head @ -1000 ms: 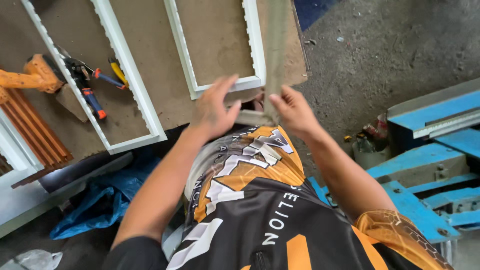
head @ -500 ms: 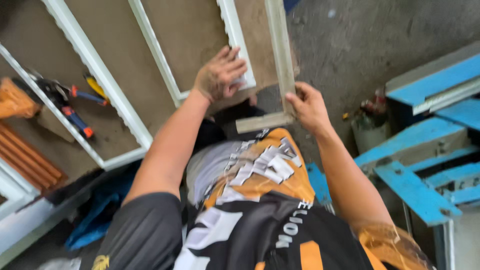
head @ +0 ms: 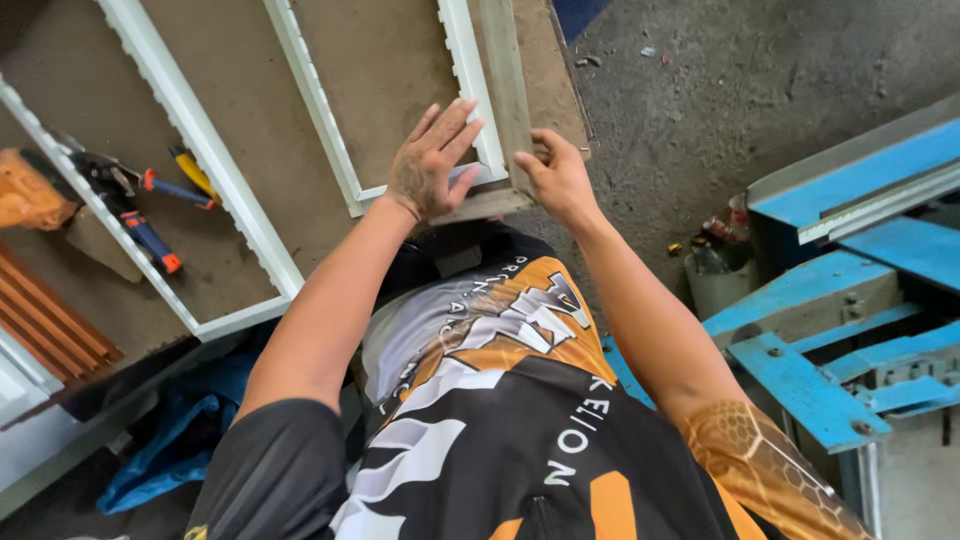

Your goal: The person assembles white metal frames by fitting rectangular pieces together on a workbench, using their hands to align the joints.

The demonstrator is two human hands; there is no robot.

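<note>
My left hand (head: 432,160) lies flat, fingers spread, on the near corner of a white metal frame (head: 318,110) that rests on a brown workbench (head: 375,60). My right hand (head: 556,175) grips the near end of a grey-green metal strip (head: 505,75) that runs along the frame's right side. A short cross piece of the same grey-green metal (head: 485,205) lies under both hands at the bench's edge.
A second, larger white frame (head: 190,130) lies to the left. Inside it are red-handled pliers (head: 140,225) and a yellow-handled tool (head: 192,170). An orange power tool (head: 25,195) sits at far left. Blue metal stands (head: 850,300) are on the concrete floor at right.
The view has swung. My left hand stays flat on the frame corner, while my right hand has moved up and closed on the strip's near end beside the frame.
</note>
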